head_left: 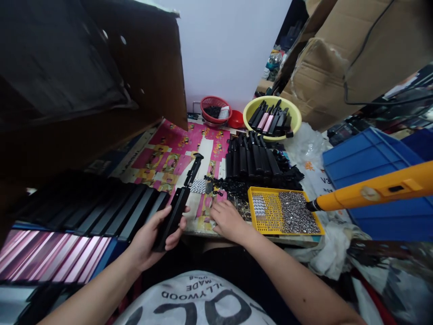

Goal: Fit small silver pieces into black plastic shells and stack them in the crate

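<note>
My left hand [154, 234] is wrapped round a long black plastic casing [176, 210]. A narrower black arm [193, 170] with a hooked tip sticks out of its upper end, pointing away from me. My right hand [227, 220] is low over the table edge, to the right of the casing. Its fingers are curled together, and whatever may be between them is hidden. Just beyond it lie small black parts [233, 186] in a loose scatter. A small sheet of silvery pieces [199, 186] lies by the casing's upper end.
A yellow tray [252, 212] of small metal screws stands at the right, under an orange electric screwdriver [372, 187]. Behind are stacked black casings [253, 158], a yellow basin [296, 110] and a red basket [204, 108]. Rows of black and pink casings [81, 262] line the left.
</note>
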Available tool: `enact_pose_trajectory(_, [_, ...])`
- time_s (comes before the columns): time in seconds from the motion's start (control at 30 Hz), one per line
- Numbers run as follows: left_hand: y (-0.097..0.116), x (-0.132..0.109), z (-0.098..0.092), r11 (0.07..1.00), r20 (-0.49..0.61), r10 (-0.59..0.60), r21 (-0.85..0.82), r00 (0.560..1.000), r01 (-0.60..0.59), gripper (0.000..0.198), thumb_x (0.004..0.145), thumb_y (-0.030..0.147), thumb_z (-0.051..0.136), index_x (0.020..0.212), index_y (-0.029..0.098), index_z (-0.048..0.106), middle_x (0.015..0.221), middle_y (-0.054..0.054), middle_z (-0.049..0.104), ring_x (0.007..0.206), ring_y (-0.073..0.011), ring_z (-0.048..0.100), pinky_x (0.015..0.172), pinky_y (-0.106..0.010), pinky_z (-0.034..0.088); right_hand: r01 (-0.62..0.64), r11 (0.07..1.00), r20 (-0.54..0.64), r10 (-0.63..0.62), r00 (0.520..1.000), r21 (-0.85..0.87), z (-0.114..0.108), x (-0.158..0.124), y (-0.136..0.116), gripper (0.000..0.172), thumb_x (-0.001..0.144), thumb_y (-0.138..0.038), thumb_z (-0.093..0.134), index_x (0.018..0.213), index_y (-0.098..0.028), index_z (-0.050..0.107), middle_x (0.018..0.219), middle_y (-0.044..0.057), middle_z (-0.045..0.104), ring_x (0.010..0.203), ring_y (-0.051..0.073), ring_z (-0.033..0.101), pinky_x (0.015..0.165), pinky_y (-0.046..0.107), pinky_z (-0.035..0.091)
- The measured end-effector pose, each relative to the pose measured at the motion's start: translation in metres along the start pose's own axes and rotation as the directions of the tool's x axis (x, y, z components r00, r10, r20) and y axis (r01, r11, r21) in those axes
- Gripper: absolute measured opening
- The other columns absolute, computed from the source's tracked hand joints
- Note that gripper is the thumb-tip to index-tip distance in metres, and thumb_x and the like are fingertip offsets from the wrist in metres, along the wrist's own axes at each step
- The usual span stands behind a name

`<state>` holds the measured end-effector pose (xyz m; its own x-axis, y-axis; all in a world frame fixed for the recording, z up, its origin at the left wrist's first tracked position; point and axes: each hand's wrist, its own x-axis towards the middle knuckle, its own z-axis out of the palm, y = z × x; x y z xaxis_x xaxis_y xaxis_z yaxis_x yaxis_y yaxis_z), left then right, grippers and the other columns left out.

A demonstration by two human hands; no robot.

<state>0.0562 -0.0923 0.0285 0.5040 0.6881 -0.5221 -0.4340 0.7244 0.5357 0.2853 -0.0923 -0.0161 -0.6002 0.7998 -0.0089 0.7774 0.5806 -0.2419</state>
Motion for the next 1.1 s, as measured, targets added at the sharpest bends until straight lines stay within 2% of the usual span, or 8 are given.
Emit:
enact_pose_trajectory(0.2, [-0.008,0.002,0.009,0.996,-0.078,-0.053,0.073,0.996,0.058,0.037,0.086,0.043,0.046,0.104,0.012,0.055,0.073,-0.005,0.058,0.05,-0.0086,0.049,0.045,-0.019,0.041,-0.279,0.826,-0.142,0.391,0.909,0.489,-0.02,0.005,-0.004,0.002,0.075,-0.019,0.055,0.075,-0.018,0.056,0.077,0.002,0.058,0.072,0.015,0.052,0.072,0.03,0.04])
enact_pose_trajectory(0.3, [-0.016,0.002,0.013,0.98,-0.135,0.013,0.197,0.991,0.014,0.031,0.081,0.034,0.057,0.105,0.015,0.053,0.082,-0.004,0.058,0.071,-0.0129,0.058,0.062,-0.022,0.049,-0.143,0.496,-0.189,0.56,0.807,0.857,-0.033,0.017,-0.012,0.009,0.08,-0.027,0.052,0.08,-0.019,0.054,0.073,0.0,0.054,0.063,0.011,0.048,0.059,0.024,0.039])
enact_pose_trajectory(0.4, [-0.023,0.002,0.015,0.949,-0.068,0.091,0.309,0.994,-0.065,0.034,0.079,0.031,0.061,0.109,0.023,0.048,0.091,-0.001,0.055,0.075,-0.0141,0.058,0.06,-0.024,0.049,0.005,0.255,-0.173,0.64,0.748,0.967,-0.036,0.026,-0.023,0.014,0.079,-0.032,0.054,0.082,-0.019,0.053,0.07,-0.001,0.052,0.057,0.01,0.045,0.054,0.022,0.038])
enact_pose_trajectory(0.57, [-0.032,0.002,0.015,0.808,-0.031,0.294,0.542,0.955,-0.231,0.037,0.077,0.034,0.062,0.11,0.024,0.048,0.105,-0.003,0.055,0.083,-0.0169,0.058,0.067,-0.026,0.047,-0.031,0.358,-0.237,0.68,0.694,0.933,-0.033,0.027,-0.033,0.014,0.078,-0.033,0.057,0.08,-0.019,0.056,0.073,0.001,0.055,0.067,0.013,0.05,0.058,0.024,0.042])
enact_pose_trajectory(0.73, [-0.035,-0.001,0.018,0.564,-0.013,0.488,0.768,0.873,-0.304,0.035,0.079,0.032,0.06,0.111,0.023,0.05,0.107,-0.004,0.058,0.102,-0.0207,0.053,0.09,-0.03,0.038,-0.058,0.345,-0.221,0.712,0.666,0.937,-0.027,0.024,-0.035,0.013,0.076,-0.031,0.058,0.079,-0.019,0.054,0.075,0.001,0.055,0.068,0.013,0.051,0.06,0.024,0.044])
enact_pose_trajectory(0.87, [-0.035,-0.003,0.018,0.429,0.017,0.541,0.855,0.841,-0.293,0.036,0.078,0.033,0.061,0.111,0.025,0.052,0.105,-0.003,0.06,0.097,-0.0213,0.055,0.085,-0.029,0.039,0.073,0.101,-0.124,0.741,0.661,0.992,-0.02,0.027,-0.036,0.019,0.075,-0.032,0.059,0.088,-0.02,0.051,0.082,0.001,0.057,0.074,0.013,0.055,0.061,0.024,0.047])
enact_pose_trajectory(1.0, [-0.033,-0.003,0.018,0.328,0.099,0.543,0.889,0.834,-0.319,0.035,0.078,0.032,0.061,0.112,0.025,0.054,0.108,-0.003,0.061,0.099,-0.0212,0.055,0.087,-0.028,0.039,0.158,-0.186,-0.005,0.634,0.774,0.97,-0.02,0.029,-0.046,0.036,0.081,-0.034,0.052,0.115,-0.022,0.045,0.103,0.005,0.061,0.089,0.018,0.06,0.057,0.024,0.047])
enact_pose_trajectory(1.1, [-0.029,-0.002,0.019,0.335,0.128,0.524,0.878,0.842,-0.342,0.039,0.079,0.031,0.06,0.117,0.024,0.054,0.115,-0.004,0.06,0.106,-0.0225,0.053,0.093,-0.03,0.037,0.184,-0.257,0.015,0.619,0.786,0.949,-0.019,0.026,-0.051,0.036,0.083,-0.034,0.051,0.116,-0.024,0.044,0.1,0.005,0.063,0.088,0.019,0.062,0.051,0.023,0.046])
